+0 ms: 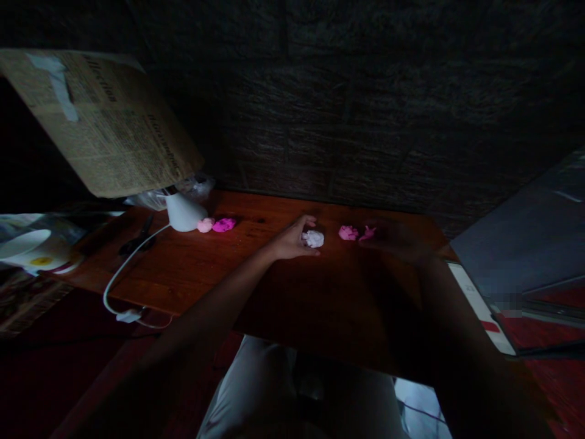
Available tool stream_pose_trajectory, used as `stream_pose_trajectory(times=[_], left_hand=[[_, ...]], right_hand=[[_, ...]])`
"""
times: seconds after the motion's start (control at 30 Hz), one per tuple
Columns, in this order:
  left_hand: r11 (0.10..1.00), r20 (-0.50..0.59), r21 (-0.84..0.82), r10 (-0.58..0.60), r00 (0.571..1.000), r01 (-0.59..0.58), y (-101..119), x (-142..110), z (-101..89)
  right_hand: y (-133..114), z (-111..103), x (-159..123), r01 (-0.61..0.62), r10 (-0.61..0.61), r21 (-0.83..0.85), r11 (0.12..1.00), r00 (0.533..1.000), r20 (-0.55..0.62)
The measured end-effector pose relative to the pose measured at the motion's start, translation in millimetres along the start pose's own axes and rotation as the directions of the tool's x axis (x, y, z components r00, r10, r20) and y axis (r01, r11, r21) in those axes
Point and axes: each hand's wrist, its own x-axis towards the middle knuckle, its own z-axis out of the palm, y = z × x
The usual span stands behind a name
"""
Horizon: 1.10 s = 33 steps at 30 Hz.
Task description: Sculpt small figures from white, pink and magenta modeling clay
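Observation:
My left hand (292, 239) curves around a white crumpled lump (314, 238) on the wooden table (292, 292). Its thumb lies on the near side and its fingers on the far side, spread apart with a small gap to the lump. To the right sits a pink crumpled lump (348, 233). Just beyond it my right hand (393, 239), deep in shadow, has its fingertips closed on a smaller pink piece (367, 233). Whether the lumps are paper or a soft dough I cannot tell.
At the left stands a lamp with a white base (185, 213) and a newsprint shade (109, 122). Beside it lie a pale pink lump (205, 225) and a magenta lump (224, 225). Scissors (137, 244), a cord (109, 286) and a white cup (27, 249) are farther left. A dark wall (320, 110) rises behind.

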Motion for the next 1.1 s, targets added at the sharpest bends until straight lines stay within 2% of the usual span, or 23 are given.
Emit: stream_pose_trajectory(times=[0.13, 0.27, 0.33, 0.4, 0.5, 0.67, 0.83, 0.93, 1.1], left_hand=[[1.000, 0.047, 0.008, -0.025, 0.999, 0.024, 7.1, 0.8, -3.2], [0.999, -0.074, 0.012, 0.036, 0.997, -0.035, 8.7, 4.0, -4.2], [0.999, -0.138, 0.027, 0.046, 0.989, -0.043, 5.9, 5.3, -4.5], [1.000, -0.171, 0.012, 0.024, 0.985, -0.022, 2.3, 6.1, -3.9], [0.999, -0.173, -0.040, -0.023, 0.985, 0.017, 0.3, 6.5, -1.0], [1.000, -0.104, 0.019, 0.002, 0.995, 0.000, 9.8, 5.7, 1.7], [0.986, -0.060, 0.128, 0.112, 0.992, -0.103, 13.8, 3.7, 1.2], [0.994, -0.046, 0.064, 0.090, 0.995, -0.087, 10.1, 2.5, 4.5], [0.990, -0.024, -0.104, 0.091, 0.996, -0.093, 5.7, 2.7, 11.6]], right_hand=[[-24.1, 11.9, -7.0, 0.067, -0.061, -0.043, 0.997, 0.989, 0.132], [-37.0, 46.5, -6.6, 0.249, -0.235, -0.090, 0.964, 0.961, 0.142], [-37.5, 60.1, -5.0, 0.289, -0.268, -0.168, 0.943, 0.954, 0.135], [-35.3, 66.0, -3.7, 0.275, -0.254, -0.234, 0.932, 0.960, 0.118], [-30.4, 62.5, -3.0, 0.248, -0.216, -0.293, 0.923, 0.967, 0.136], [-28.6, 50.0, -4.1, 0.276, -0.220, -0.249, 0.929, 0.948, 0.230], [-31.4, 52.0, -3.4, 0.159, -0.142, -0.247, 0.956, 0.986, 0.085], [-32.8, 56.1, -2.4, 0.130, -0.130, -0.296, 0.946, 0.991, 0.022], [-36.3, 59.9, -1.4, 0.106, -0.095, -0.356, 0.928, 0.994, 0.046]])
